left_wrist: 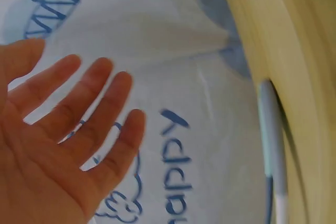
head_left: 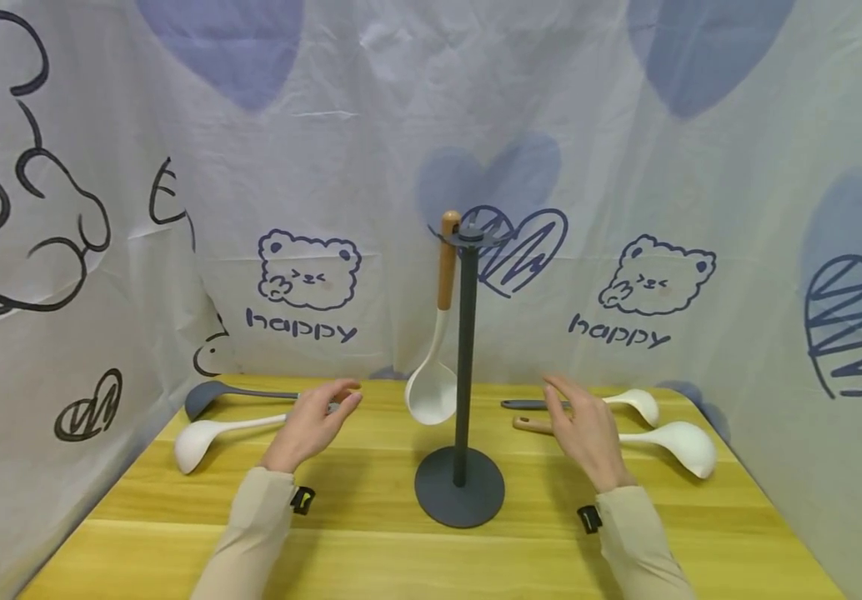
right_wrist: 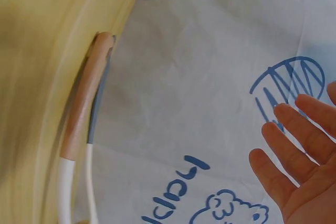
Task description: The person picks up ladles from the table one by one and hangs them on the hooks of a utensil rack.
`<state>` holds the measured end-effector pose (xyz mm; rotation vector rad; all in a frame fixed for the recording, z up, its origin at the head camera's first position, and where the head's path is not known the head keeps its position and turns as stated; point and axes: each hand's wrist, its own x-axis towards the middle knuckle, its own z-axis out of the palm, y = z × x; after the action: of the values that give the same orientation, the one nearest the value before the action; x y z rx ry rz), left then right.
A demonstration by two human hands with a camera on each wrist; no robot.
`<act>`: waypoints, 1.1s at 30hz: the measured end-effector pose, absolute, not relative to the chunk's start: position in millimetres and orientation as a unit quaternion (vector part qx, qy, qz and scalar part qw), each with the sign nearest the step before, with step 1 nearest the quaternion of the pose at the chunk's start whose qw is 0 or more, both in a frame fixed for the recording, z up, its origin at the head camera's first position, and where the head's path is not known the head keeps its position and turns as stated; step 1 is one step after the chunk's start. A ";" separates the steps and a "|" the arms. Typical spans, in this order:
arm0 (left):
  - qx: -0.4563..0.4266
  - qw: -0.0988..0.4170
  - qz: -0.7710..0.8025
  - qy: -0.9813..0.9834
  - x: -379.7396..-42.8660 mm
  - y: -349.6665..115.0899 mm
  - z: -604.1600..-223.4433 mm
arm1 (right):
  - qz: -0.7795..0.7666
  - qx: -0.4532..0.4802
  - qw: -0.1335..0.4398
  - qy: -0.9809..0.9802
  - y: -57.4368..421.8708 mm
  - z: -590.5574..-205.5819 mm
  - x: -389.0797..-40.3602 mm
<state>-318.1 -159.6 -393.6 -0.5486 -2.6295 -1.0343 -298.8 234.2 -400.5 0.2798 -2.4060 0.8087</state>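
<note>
My left hand (head_left: 315,423) is held above the handles of two ladles on the left, fingers spread and nothing in it. One is a dark grey-blue ladle (head_left: 202,397), the other a white ladle (head_left: 194,444). Over on the right, my right hand (head_left: 587,429), likewise holding nothing, is above a white ladle with a grey handle (head_left: 635,403) and a larger white ladle with a wooden handle (head_left: 686,446). Between the hands, a white ladle with a wooden handle (head_left: 431,390) hangs from the dark utensil stand (head_left: 465,350). In both wrist views the palms are apart from the handles.
The stand's round base (head_left: 438,500) rests on the yellow wooden table (head_left: 371,550). A white cloth (head_left: 393,108) with printed hearts and bears surrounds the table at the back and both sides.
</note>
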 end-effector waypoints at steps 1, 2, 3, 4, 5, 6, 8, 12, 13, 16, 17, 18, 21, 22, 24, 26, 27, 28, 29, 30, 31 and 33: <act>-0.180 0.122 -0.344 -0.913 -320.3 -162.5 -395.8 | 0.303 0.103 0.291 -0.902 235.3 -402.0 -298.8; -0.169 0.113 -0.332 -0.921 -322.2 -165.5 -397.5 | 0.301 0.103 0.293 -0.901 236.4 -403.3 -298.9; -0.160 0.105 -0.320 -0.928 -323.9 -168.6 -398.9 | 0.301 0.103 0.296 -0.901 237.4 -404.2 -299.1; -0.152 0.100 -0.307 -0.934 -325.4 -171.8 -400.0 | 0.299 0.103 0.298 -0.901 238.2 -404.9 -299.5; -0.144 0.098 -0.293 -0.940 -326.9 -174.9 -401.2 | 0.297 0.103 0.300 -0.901 238.8 -405.4 -299.9; -0.137 0.097 -0.277 -0.946 -328.4 -177.9 -402.5 | 0.297 0.103 0.299 -0.901 239.3 -405.7 -300.2; -0.124 0.098 -0.241 -0.958 -330.7 -183.7 -405.2 | 0.296 0.101 0.293 -0.904 240.2 -406.7 -301.0; -0.106 0.087 -0.184 -0.973 -334.2 -194.7 -414.3 | 0.292 0.090 0.261 -0.916 241.5 -410.9 -302.0; -0.102 0.084 -0.174 -0.976 -334.8 -197.2 -417.0 | 0.290 0.086 0.252 -0.919 241.8 -412.4 -302.4; -0.095 0.079 -0.155 -0.980 -337.0 -203.6 -424.0 | 0.285 0.078 0.229 -0.928 242.8 -417.1 -303.2; -0.093 0.080 -0.151 -0.981 -337.9 -205.5 -426.0 | 0.284 0.076 0.223 -0.930 243.2 -418.7 -303.5; -0.091 0.080 -0.147 -0.982 -338.6 -207.3 -427.7 | 0.283 0.074 0.217 -0.931 243.6 -420.2 -303.8; -0.086 0.075 -0.143 -0.983 -339.8 -211.4 -429.6 | 0.278 0.073 0.206 -0.936 245.0 -424.3 -304.4; -0.084 0.070 -0.146 -0.983 -340.1 -212.4 -429.8 | 0.277 0.072 0.204 -0.936 245.6 -425.4 -304.6; -0.083 0.058 -0.153 -0.983 -340.9 -214.0 -429.4 | 0.278 0.071 0.202 -0.936 246.3 -426.5 -304.5; -0.081 0.045 -0.165 -0.982 -342.3 -215.8 -429.0 | 0.278 0.070 0.199 -0.937 246.8 -426.9 -304.5; -0.077 0.040 -0.169 -0.982 -343.1 -216.8 -429.7 | 0.279 0.070 0.197 -0.937 247.0 -427.0 -304.4; -0.071 0.035 -0.171 -0.982 -343.7 -218.5 -430.5 | 0.279 0.071 0.196 -0.937 247.0 -427.1 -304.6; -0.066 0.033 -0.170 -0.983 -344.0 -220.3 -431.2 | 0.280 0.072 0.194 -0.938 246.9 -427.2 -304.8; -0.057 0.029 -0.170 -0.983 -344.5 -222.0 -432.2 | 0.279 0.073 0.193 -0.938 246.9 -427.3 -304.9; -0.048 0.025 -0.170 -0.984 -344.4 -223.5 -432.9 | 0.278 0.075 0.191 -0.938 246.8 -427.6 -305.0; -0.036 0.017 -0.168 -0.985 -344.4 -226.0 -434.2 | 0.276 0.077 0.191 -0.939 246.8 -428.2 -305.1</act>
<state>-344.4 -226.0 -434.2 -0.1104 -3.0610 -0.5234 -305.1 246.8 -428.2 0.2154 -2.6375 0.7768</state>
